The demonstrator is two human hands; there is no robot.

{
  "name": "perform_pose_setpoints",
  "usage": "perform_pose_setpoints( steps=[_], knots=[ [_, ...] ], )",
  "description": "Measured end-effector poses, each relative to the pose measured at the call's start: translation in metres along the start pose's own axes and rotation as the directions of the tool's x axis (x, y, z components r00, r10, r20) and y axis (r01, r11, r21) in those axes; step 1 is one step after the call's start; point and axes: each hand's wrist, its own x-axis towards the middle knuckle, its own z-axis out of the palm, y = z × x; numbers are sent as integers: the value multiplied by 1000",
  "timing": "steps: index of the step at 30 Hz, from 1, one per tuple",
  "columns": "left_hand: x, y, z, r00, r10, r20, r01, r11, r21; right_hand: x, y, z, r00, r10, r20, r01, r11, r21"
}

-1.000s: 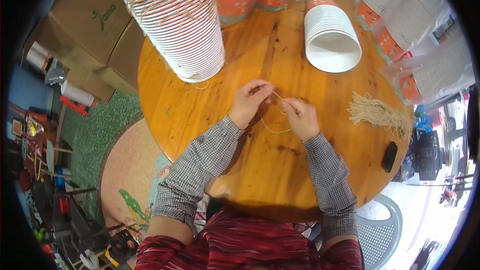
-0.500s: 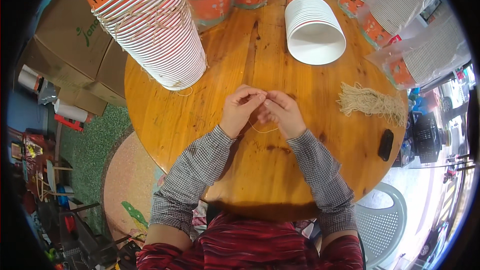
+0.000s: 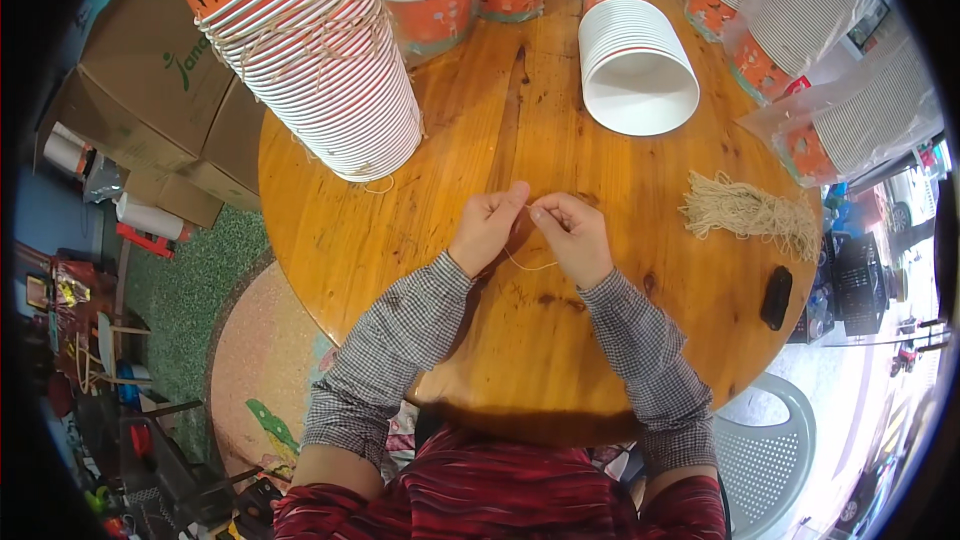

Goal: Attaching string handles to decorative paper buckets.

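Note:
Over the middle of the round table, my left hand (image 3: 489, 228) and my right hand (image 3: 574, 237) are close together, both closed in a pinch. A thin beige string (image 3: 520, 264) runs between them, its lower part hanging in a loop below the fingers. The fingertips hide the spot where the string is gripped. To the right lies a bundle of the same kind of string (image 3: 745, 210). A tall stack of nested paper cups (image 3: 335, 90) at the left has loops of string draped over it. Another cup stack (image 3: 637, 65) lies on its side beyond my right hand.
The wooden table (image 3: 460, 340) carries cup stacks in clear plastic bags (image 3: 425, 0) at the back and more bagged cups (image 3: 850, 120) at the right. A small black object (image 3: 776, 297) lies near the right edge. Cardboard boxes (image 3: 150, 70) stand left; a grey plastic chair (image 3: 765, 450) is at lower right.
My hands have moved slightly apart, and my left thumb now points up. The pinched string stays between them. The whole view has shifted a little.

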Motion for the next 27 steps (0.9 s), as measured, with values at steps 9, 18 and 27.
perform_pose_setpoints(
  steps=[9,18,27],
  knots=[
    [6,-7,4,921,383,-78,-344,888,304,2,-8,1,997,6,-80,-9,999,-41],
    [0,2,4,950,310,-26,-282,895,346,6,-12,-14,996,41,-75,-53,985,-164],
    [16,8,38,855,503,123,-488,703,518,8,-6,-56,989,143,-32,-146,973,-178]
  ],
)
